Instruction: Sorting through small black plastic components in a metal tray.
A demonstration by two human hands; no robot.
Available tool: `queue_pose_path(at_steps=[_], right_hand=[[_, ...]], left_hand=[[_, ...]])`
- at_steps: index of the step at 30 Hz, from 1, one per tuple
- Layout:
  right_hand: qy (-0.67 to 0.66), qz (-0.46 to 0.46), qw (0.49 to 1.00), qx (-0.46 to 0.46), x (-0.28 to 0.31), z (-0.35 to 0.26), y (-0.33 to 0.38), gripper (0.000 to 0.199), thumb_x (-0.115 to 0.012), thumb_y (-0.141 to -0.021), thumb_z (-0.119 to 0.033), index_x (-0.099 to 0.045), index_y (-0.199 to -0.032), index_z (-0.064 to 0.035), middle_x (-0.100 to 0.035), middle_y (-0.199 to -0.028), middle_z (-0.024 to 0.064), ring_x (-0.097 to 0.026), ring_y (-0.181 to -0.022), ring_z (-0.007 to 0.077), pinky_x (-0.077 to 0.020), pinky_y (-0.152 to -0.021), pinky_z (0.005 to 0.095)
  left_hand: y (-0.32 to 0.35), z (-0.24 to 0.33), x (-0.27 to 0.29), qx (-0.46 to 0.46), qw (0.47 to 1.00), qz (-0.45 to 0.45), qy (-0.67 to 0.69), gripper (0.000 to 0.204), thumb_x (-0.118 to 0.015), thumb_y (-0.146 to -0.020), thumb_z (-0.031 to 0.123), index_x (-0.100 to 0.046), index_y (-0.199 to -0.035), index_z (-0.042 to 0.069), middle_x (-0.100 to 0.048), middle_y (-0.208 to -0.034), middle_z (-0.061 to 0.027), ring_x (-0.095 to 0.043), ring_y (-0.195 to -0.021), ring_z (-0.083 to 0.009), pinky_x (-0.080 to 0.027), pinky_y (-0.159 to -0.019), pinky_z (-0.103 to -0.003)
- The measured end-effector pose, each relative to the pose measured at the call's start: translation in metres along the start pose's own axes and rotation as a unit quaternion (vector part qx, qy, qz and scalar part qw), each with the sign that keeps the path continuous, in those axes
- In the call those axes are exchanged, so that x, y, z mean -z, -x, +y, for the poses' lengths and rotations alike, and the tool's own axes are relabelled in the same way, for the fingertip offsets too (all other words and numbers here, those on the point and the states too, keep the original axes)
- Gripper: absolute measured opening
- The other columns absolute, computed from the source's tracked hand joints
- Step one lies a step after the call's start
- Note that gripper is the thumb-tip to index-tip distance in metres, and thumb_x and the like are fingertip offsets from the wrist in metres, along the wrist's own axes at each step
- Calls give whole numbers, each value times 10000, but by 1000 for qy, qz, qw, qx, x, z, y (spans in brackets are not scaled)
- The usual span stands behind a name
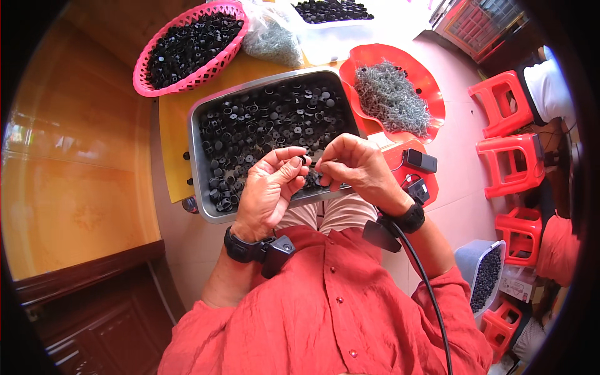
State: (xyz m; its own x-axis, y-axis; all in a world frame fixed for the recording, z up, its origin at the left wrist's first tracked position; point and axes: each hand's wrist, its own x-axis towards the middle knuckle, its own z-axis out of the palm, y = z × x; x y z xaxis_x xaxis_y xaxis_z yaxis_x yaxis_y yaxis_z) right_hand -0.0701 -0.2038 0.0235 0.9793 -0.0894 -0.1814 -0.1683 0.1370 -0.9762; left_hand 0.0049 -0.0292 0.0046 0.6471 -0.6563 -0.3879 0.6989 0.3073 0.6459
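Red stools (531,164), pinkish tiled floor (455,164), wooden panel (81,175)

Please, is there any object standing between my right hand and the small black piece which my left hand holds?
Nothing visible stands between them: the right hand is beside the small black piece, at the left hand's fingertips. The metal tray with black parts lies below, not between.

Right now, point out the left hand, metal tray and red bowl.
Left hand (265,189), head view: thumb's base.
Metal tray (216,218), head view: near-left rim corner.
Red bowl (430,76), head view: right inner wall.
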Motion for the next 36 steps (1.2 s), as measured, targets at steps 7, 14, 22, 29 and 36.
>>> queue_pose_path(at_steps=[7,14,22,29,36], right_hand=[[-31,44,999,6,5,8,15,147,-589,-889,-74,-669,-1007,-41,-610,-776,-6,-544,-662,51,-470,-589,204],[251,74,946,189,9,14,22,238,-602,-818,2,-658,-1045,-46,-527,-717,58,-532,-661,128,-443,-594,273],[29,101,990,90,7,11,34,201,-573,-841,14,-652,-1022,-24,-650,-776,44,-593,-674,77,-477,-600,226],[90,100,987,85,7,13,33,154,-592,-842,-15,-634,-989,1,-641,-783,16,-583,-697,42,-491,-627,197],[19,66,996,56,6,16,30,169,-622,-833,-44,-594,-986,21,-635,-811,22,-581,-730,43,-485,-628,202]], left_hand=[[0,-6,-7,-6,999,-15,-37,184,-573,-884,21,-610,-1064,6,-635,-964,-80,-598,-835,-109,-509,-726,-206],[-2,-13,-15,-12,999,-21,-47,201,-559,-880,-12,-577,-1078,21,-619,-999,-67,-590,-864,-115,-495,-765,-219],[-2,-16,-18,-6,997,-46,-54,204,-561,-878,-12,-567,-1080,19,-614,-1018,-84,-592,-885,-122,-495,-774,-226],[-1,-21,-23,-89,984,-58,-146,298,-604,-827,-59,-534,-1105,24,-606,-1021,-73,-583,-937,-122,-485,-783,-230],[0,-23,-27,-156,941,-14,-301,377,-628,-756,-98,-537,-1093,43,-582,-954,-12,-503,-777,-42,-445,-701,-173]])
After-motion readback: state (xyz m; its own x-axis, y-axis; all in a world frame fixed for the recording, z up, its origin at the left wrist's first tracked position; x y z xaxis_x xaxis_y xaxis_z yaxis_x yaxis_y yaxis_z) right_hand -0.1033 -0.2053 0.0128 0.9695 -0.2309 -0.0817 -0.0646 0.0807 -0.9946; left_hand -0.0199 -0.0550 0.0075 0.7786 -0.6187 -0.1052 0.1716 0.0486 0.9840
